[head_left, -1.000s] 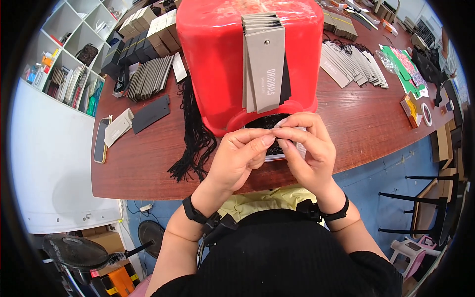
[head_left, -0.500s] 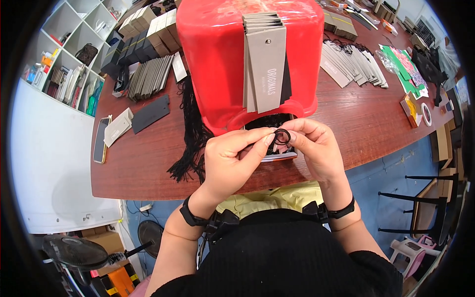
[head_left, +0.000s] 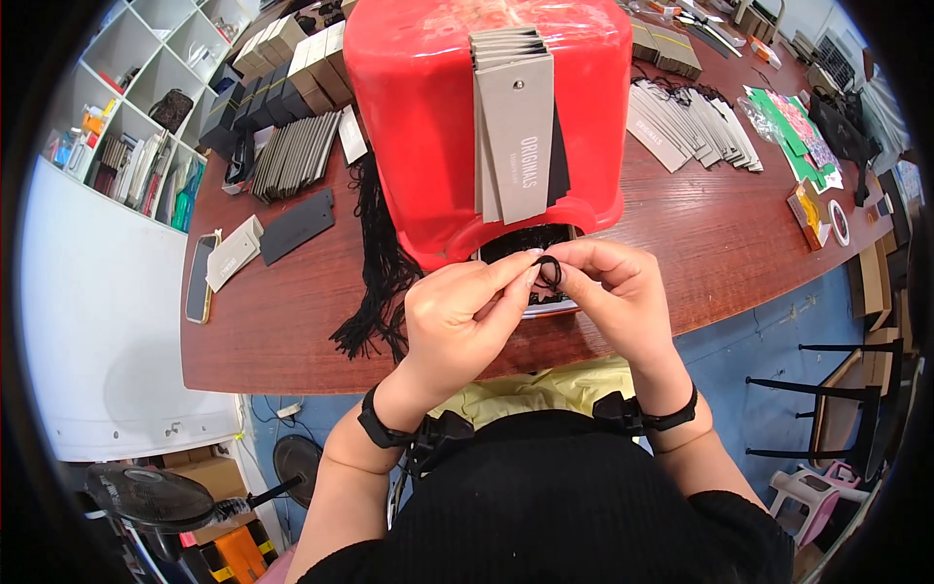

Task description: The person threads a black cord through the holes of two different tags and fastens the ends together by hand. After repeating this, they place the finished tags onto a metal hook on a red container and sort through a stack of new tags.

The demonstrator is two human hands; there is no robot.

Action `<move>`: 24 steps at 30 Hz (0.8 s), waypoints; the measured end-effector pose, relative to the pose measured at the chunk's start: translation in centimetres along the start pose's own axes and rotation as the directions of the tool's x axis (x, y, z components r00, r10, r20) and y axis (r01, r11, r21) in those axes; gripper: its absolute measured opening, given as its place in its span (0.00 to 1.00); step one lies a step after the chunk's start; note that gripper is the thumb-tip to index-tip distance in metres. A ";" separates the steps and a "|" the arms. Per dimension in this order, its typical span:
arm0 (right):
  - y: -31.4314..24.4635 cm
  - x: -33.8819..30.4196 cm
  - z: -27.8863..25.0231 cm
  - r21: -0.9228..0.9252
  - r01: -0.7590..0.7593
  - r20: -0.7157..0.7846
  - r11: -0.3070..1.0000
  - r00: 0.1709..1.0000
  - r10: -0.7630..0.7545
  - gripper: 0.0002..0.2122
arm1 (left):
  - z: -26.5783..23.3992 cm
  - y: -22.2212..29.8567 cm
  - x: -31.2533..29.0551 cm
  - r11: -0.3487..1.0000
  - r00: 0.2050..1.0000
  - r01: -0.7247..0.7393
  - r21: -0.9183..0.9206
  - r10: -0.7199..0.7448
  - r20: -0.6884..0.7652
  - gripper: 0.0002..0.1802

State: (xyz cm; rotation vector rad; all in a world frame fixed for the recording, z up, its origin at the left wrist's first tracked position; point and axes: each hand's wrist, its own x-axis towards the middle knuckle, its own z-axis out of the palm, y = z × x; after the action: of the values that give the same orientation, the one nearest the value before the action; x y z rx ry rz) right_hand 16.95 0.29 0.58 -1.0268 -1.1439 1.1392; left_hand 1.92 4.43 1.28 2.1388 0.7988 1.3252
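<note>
A small loop of black cord (head_left: pixel 550 273) is pinched between my two hands, above the table's front edge. My left hand (head_left: pixel 459 310) has thumb and forefinger closed on its left side. On the right side, my right hand (head_left: pixel 620 295) grips it with thumb and fingertips. Just under the fingers is a small open box (head_left: pixel 551 310) with black bits in it, partly hidden by my hands. It sits at the opening of an upturned red plastic stool (head_left: pixel 418 127). A stack of grey hang tags (head_left: pixel 516 146) lies on the stool, with a black one beneath.
Black cords (head_left: pixel 377 282) hang in a bundle left of the stool. Loose tags (head_left: pixel 297 226) and a phone (head_left: pixel 200 277) lie at the left. Rows of tags (head_left: pixel 295 156) stand behind them; corded tags (head_left: pixel 691 127) fan out at the right. A tape roll (head_left: pixel 838 224) lies near the right edge.
The black loop has become narrower and less round between my fingers. My right hand has shifted slightly left, closer to my left hand.
</note>
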 end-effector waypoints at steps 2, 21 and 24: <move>0.0 0.0 0.0 -0.031 0.015 -0.001 0.999 1.000 -0.015 0.07 | 0.1 0.0 0.0 1.000 1.000 -0.003 -0.004 0.003 -0.003 0.09; 0.0 0.1 -0.2 -0.410 0.263 -0.019 0.874 0.955 -0.296 0.04 | 0.0 0.0 -0.3 0.999 0.999 0.028 0.019 -0.029 0.033 0.09; -0.1 0.1 -0.1 -0.420 0.253 -0.012 0.871 0.959 -0.285 0.04 | 0.1 -0.1 -0.3 0.999 0.999 0.038 0.007 -0.038 0.020 0.09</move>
State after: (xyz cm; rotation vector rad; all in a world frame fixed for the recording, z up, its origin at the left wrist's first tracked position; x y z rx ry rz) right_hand 17.06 0.41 0.68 -1.1742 -1.4569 0.6404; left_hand 1.83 4.26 1.00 2.1280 0.8327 1.2815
